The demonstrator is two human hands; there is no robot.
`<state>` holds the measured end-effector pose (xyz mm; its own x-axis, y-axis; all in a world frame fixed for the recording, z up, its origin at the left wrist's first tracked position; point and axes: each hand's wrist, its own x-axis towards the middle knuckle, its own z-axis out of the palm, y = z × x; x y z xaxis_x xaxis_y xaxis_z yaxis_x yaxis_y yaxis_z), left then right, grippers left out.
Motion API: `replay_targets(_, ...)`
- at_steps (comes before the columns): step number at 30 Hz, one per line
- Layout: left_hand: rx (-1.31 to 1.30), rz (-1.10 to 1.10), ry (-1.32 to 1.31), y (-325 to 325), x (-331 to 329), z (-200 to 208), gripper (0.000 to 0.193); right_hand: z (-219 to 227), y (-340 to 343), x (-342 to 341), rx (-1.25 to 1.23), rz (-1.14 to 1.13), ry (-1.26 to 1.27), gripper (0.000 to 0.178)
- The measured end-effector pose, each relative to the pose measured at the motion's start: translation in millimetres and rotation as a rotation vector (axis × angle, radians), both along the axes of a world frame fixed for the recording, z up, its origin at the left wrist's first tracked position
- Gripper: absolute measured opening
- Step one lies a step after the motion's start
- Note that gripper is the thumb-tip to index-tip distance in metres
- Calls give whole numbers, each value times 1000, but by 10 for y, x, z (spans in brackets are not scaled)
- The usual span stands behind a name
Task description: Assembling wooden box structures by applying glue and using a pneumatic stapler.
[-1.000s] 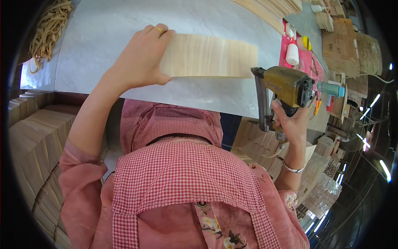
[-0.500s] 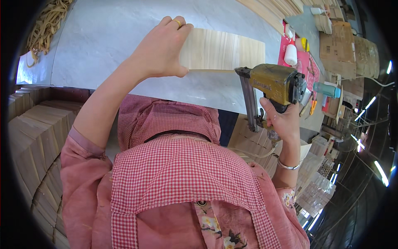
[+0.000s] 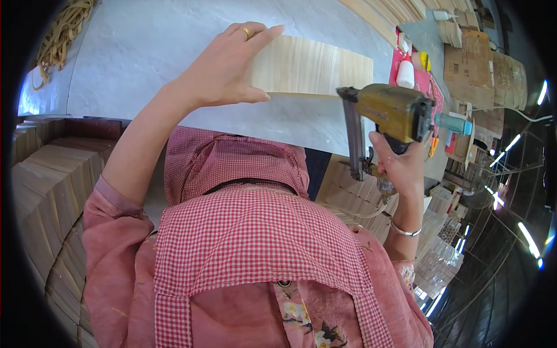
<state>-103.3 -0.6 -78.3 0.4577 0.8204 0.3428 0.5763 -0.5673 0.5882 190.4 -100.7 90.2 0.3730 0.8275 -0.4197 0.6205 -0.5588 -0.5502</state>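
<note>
At upper centre, your left hand (image 3: 226, 66) is grasping the board (image 3: 313, 64) by its end, best kept steady and clear of the nail gun (image 3: 394, 107) your right hand (image 3: 401, 162) is gripping.

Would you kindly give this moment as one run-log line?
Left hand: spread across left end of wooden board | Right hand: grips nail gun | Nose: by board's near right corner, contact unclear

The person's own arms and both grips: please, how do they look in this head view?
The left grip is ungloved, with a gold-coloured ring on one finger. The left sleeve is pink, with a plain mauve cuff near the elbow. The right grip is also ungloved, with a silver-coloured bangle at its wrist. The right sleeve shows a pale flower pattern at its edge.
</note>
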Motion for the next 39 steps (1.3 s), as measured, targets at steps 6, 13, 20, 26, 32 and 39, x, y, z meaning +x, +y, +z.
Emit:
replay_targets(6, -202, -53, -171, -55, -320, -121, 94, 9, -89, -249, 123, 71, 1, 22)
replay_targets(13, -257, -126, -231, -61, -358, -175, 95, -145, -131, -667, 200, 279, 110, 23)
replay_targets(20, -247, -104, -301, -96, -295, -275, 94, -141, -90, -945, 75, 313, 106, 36)
replay_targets(26, -124, -100, -348, -91, -270, -361, 94, -166, -81, -1017, 24, 251, 147, 35)
replay_targets(32, -142, -82, -360, -107, -263, -357, 99, -181, -161, -1122, -5, 150, 172, 35)
replay_targets(39, -260, -68, -409, -143, -260, -338, 108, -271, -223, -1112, 99, 158, 178, 26)
